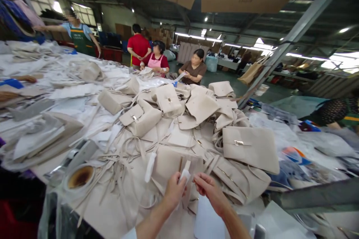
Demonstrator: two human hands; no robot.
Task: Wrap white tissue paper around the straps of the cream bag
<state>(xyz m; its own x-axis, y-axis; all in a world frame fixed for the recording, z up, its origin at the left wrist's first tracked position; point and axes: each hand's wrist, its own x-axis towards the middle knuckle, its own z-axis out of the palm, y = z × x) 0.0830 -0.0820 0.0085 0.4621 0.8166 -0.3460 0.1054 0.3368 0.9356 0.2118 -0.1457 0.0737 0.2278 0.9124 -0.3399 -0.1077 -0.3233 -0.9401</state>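
My left hand point(174, 191) is closed around a beige bag strap point(187, 165) with a white wrapping point(184, 174) on it. A thin brown stick-like piece point(180, 163) rises beside that hand. Just to the right, my right hand point(208, 189) is pinched shut, its fingertips near the wrapping; what they hold, if anything, is too small to name. Behind both hands lies a beige bag point(165, 162) with another white-wrapped strap end point(150, 167) at its left. A white sheet point(209, 218) lies under my right wrist.
Beige handbags point(251, 148) with metal clasps are heaped ahead. Loose straps point(120, 173) and a round dish with brown residue point(80, 176) lie to the left. A metal bar point(316, 196) crosses at right. Several people stand or sit across the table, one in a brown top point(193, 68).
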